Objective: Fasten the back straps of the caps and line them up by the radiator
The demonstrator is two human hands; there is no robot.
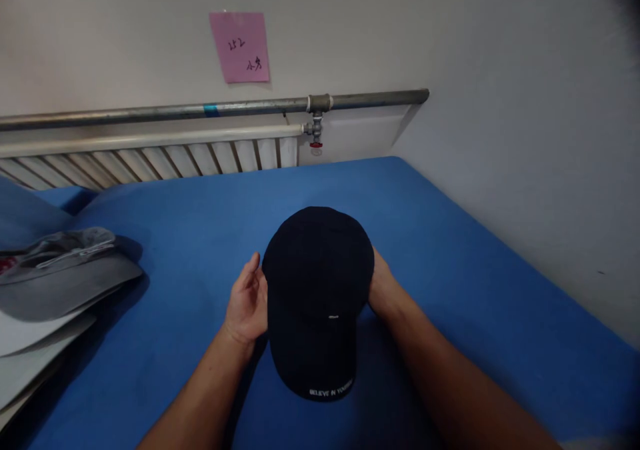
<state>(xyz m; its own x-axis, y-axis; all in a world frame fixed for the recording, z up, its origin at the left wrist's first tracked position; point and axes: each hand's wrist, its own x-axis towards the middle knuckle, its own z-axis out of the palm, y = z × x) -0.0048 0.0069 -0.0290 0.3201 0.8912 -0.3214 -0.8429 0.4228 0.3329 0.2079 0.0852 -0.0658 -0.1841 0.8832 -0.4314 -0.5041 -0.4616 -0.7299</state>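
Observation:
A black baseball cap (317, 263) is in the middle of the head view, crown away from me and brim toward me. White lettering along the brim's edge reads "BELIEVE IN YOURSELF". My left hand (247, 303) supports the cap's left side, its thumb up and its other fingers partly behind the fabric. On the opposite side my right hand (383, 282) holds the cap's edge; its fingers are hidden by the crown. Beneath the cap lies a blue surface (200, 237); whether the cap touches it, I cannot tell.
Grey caps (75, 270) lie stacked at the left, over pale, flat-looking layers. Behind the blue surface are a white radiator (200, 157), a metal pipe (160, 113) and a red-handled valve (316, 145). A pink note (243, 47) hangs on the wall. Another wall (525, 137) bounds the right side.

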